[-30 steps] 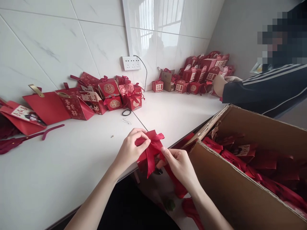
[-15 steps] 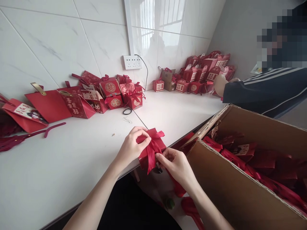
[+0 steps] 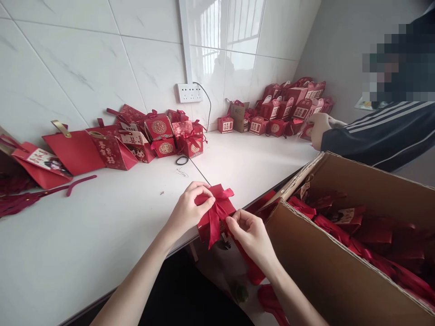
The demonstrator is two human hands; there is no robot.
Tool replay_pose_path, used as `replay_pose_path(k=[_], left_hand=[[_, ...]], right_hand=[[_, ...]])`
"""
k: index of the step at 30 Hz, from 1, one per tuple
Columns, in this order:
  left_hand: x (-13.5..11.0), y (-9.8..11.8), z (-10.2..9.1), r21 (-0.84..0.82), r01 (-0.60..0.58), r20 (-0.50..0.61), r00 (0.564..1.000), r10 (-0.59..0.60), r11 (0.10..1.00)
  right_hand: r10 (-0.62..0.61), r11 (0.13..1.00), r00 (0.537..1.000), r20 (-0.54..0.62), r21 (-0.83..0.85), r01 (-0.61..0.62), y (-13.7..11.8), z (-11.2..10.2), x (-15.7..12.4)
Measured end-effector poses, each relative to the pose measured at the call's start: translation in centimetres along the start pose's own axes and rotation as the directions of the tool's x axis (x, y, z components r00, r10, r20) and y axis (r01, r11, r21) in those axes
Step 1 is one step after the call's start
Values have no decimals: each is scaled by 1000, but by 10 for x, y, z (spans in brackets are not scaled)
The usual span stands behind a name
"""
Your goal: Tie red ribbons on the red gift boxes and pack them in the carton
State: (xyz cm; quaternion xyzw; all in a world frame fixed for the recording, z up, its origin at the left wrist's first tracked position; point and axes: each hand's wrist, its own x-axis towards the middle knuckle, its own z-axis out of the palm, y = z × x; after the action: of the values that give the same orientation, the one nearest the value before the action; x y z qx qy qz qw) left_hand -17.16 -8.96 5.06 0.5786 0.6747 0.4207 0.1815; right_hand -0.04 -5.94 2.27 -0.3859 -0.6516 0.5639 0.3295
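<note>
A small red gift box (image 3: 205,222) sits at the front edge of the white table, with a red ribbon (image 3: 215,222) tied in a bow on top. My left hand (image 3: 193,204) pinches the bow near its knot, thumb and forefinger together. At the box's right side, my right hand (image 3: 249,231) is closed on a ribbon end between thumb and forefinger. One ribbon tail hangs down over the front of the box. Part of the box is hidden behind my fingers.
An open cardboard box (image 3: 340,258) holding red boxes and ribbons stands at right. Several red gift boxes (image 3: 159,131) line the wall, with a pile (image 3: 285,106) farther back. A co-worker's hand (image 3: 321,129) touches that pile. A black hair tie (image 3: 181,160) lies on the table (image 3: 112,226).
My right hand has drawn slightly to the right with the ribbon end. My left hand keeps its place on the bow. The view has shifted slightly; the co-worker's hand has moved a little.
</note>
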Motion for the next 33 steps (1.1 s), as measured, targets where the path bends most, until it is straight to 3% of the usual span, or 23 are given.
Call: replay_pose_path(k=[12, 18, 25, 33], left_hand=[[0, 0, 0, -10, 0, 0, 1000, 0, 1000], [1, -1, 2, -31, -9, -5, 1000, 9, 999], [1, 2, 9, -38, -14, -9, 1000, 14, 999], [2, 4, 9, -46, 16, -6, 1000, -17, 999]], right_hand=[[-51, 998, 996, 70, -25, 53, 7, -8, -3], [-6, 1000, 970, 241, -17, 11, 17, 11, -23], [-48, 992, 992, 113, 121, 34, 12, 35, -16], [-67, 997, 992, 109, 49, 62, 4, 36, -18]])
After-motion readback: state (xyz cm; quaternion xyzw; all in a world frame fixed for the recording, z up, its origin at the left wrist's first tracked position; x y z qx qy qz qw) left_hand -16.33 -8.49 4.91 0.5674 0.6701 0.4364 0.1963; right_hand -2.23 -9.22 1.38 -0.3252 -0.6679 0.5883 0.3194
